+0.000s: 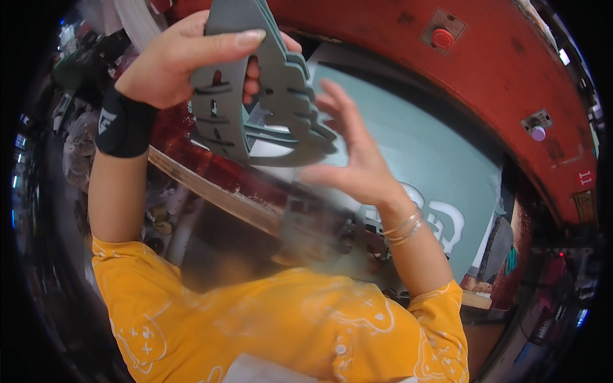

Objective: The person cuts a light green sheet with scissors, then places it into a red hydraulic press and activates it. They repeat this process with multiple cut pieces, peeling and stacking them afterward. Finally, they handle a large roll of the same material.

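Observation:
My left hand (175, 60), with a black wristband, grips a stack of thin grey-green die-cut pieces (274, 121) at its upper end, thumb on top and fingers behind. The pieces have slots and scalloped edges, and they hang curved and bent. Just right of their scalloped edge is my right hand (364, 163), its thumb and fingers spread, slightly blurred; whether it touches the edge I cannot tell. Beneath and beyond it lies a large grey-green sheet (440, 159) with cut-out holes near its lower right, white showing through.
A red machine beam (498, 70) arches across the far side, carrying a red push button (442, 38) and a purple knob (537, 133). A wooden edge (211, 185) runs along the near side of the work surface. Clear plastic bags (80, 150) sit at the left.

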A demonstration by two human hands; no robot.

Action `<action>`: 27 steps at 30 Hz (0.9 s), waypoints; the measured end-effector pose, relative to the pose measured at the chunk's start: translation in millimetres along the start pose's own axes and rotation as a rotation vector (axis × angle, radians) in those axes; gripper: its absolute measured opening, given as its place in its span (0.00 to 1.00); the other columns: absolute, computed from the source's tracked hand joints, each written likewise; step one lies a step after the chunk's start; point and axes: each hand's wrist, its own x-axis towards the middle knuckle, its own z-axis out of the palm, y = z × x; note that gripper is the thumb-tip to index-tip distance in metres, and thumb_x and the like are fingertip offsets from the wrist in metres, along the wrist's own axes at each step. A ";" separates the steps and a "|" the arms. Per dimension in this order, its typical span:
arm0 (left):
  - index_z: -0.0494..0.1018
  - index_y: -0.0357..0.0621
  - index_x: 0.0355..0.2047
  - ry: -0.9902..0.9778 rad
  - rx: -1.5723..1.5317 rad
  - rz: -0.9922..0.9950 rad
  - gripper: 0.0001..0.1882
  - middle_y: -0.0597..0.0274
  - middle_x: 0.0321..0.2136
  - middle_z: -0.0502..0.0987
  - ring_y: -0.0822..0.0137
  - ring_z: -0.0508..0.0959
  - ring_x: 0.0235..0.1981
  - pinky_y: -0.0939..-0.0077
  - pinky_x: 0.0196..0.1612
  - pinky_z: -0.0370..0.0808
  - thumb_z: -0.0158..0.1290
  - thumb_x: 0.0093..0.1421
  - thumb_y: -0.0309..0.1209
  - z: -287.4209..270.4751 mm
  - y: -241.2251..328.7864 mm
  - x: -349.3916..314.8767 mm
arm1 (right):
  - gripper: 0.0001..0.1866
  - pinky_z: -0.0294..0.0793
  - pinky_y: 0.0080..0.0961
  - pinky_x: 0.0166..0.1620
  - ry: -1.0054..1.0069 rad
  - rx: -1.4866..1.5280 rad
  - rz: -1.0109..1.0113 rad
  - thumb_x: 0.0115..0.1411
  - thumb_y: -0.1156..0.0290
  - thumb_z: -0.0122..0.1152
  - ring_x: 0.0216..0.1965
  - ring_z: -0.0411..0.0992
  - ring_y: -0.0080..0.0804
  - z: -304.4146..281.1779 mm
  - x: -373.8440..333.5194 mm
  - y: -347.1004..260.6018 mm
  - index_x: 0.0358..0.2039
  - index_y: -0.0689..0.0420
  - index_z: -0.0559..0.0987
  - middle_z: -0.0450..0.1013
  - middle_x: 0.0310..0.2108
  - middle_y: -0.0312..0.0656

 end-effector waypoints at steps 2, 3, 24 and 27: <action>0.72 0.38 0.48 0.020 -0.034 0.070 0.21 0.65 0.34 0.77 0.77 0.74 0.30 0.82 0.35 0.73 0.49 0.62 0.41 12.5 -4.6 -0.1 | 0.36 0.64 0.30 0.54 -0.151 0.167 0.059 0.49 0.70 0.66 0.52 0.65 0.33 7.4 -1.5 3.9 0.59 0.59 0.62 0.67 0.52 0.45; 0.72 0.38 0.47 0.063 -0.017 0.033 0.21 0.66 0.34 0.77 0.78 0.74 0.30 0.82 0.35 0.73 0.50 0.61 0.41 14.0 -9.5 0.6 | 0.35 0.64 0.29 0.54 -0.194 0.217 0.181 0.50 0.72 0.65 0.52 0.65 0.30 8.6 -3.3 5.8 0.58 0.59 0.63 0.67 0.52 0.44; 0.70 0.40 0.50 0.658 0.410 -0.075 0.23 0.60 0.36 0.71 0.71 0.72 0.32 0.79 0.36 0.71 0.57 0.52 0.28 70.4 -211.9 -48.1 | 0.21 0.69 0.26 0.49 0.415 -0.615 0.606 0.55 0.74 0.57 0.47 0.69 0.31 -188.9 -219.6 -5.2 0.50 0.62 0.72 0.71 0.48 0.44; 0.63 0.40 0.56 0.600 -0.014 -0.254 0.25 0.68 0.32 0.70 0.82 0.69 0.29 0.86 0.35 0.69 0.52 0.57 0.22 135.3 -192.7 -68.3 | 0.22 0.66 0.28 0.53 0.720 -0.808 0.656 0.58 0.75 0.56 0.51 0.67 0.34 -239.5 -312.6 -17.6 0.53 0.65 0.69 0.68 0.52 0.47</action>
